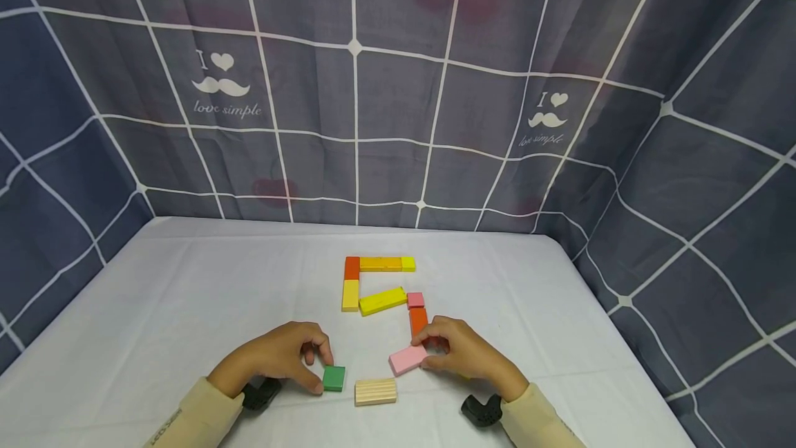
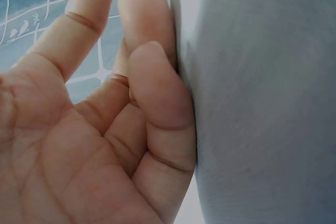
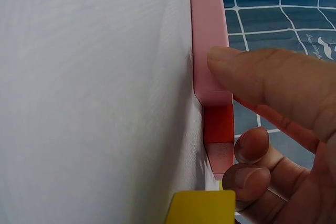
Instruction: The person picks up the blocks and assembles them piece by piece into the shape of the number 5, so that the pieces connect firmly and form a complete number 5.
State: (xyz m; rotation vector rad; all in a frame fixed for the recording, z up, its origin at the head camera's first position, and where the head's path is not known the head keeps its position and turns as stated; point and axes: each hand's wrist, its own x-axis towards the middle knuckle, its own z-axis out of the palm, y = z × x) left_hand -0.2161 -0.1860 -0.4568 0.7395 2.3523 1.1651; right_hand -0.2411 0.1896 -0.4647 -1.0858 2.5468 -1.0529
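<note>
My left hand [image 1: 282,351] is low over the cloth, thumb and index finger at two sides of a green square block [image 1: 334,378], pinching it. In the left wrist view the curled fingers [image 2: 157,87] lie along the white surface and the green block is hidden. Between the thumb and index finger of my right hand [image 1: 463,348] is a pink rectangular block [image 1: 407,360], turned at a slant on the table. An orange-red block [image 1: 419,322] lies just beyond it, partly covered by the fingers. Close by the right wrist camera is a yellow block [image 3: 202,207].
A ridged wooden block [image 1: 376,391] lies between the hands. Farther back, red [image 1: 352,267], orange-yellow [image 1: 381,265], pale yellow [image 1: 350,295], bright yellow [image 1: 382,301] and small pink [image 1: 415,300] blocks form a bent line on the white cloth [image 1: 249,268]. Grey checked curtains [image 1: 398,102] surround the table.
</note>
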